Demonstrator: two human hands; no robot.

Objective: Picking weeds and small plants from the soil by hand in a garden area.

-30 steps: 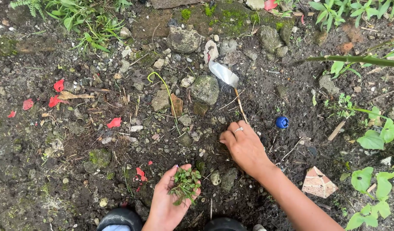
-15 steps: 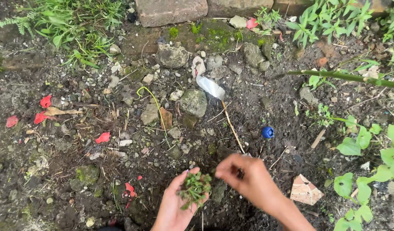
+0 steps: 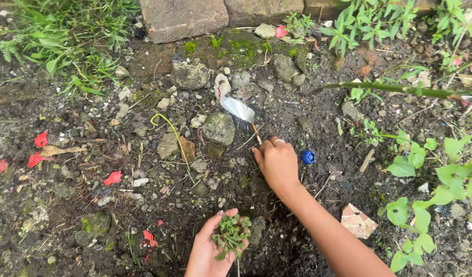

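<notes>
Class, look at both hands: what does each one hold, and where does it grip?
Left hand cups small green weeds in its palm; right hand is on soil, hold unclear.

Round blue plastic bottle cap [image 3: 308, 157] on dark soil — red petals [image 3: 40, 139] at left; weathered brick blocks [image 3: 183, 16] along the top edge.
</notes>
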